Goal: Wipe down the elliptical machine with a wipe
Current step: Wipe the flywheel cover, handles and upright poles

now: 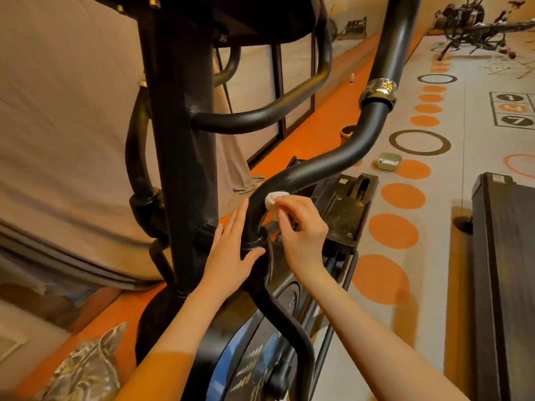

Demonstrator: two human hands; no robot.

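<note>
You press the wadded wipe onto the elliptical's curved arm, pinched in your right hand. Just below it, your left hand lies open and flat against the joint, holding nothing, likely steadying it.

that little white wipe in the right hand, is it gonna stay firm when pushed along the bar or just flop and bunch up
Probably soft and floppy: the wipe is already bunched into a wad under the fingertips of the right hand. It looks very light, since a fingertip pinch holds it. Against the curved black bar it would likely mould to the tube rather than stay flat, and may slide easily on the glossy finish.
</note>
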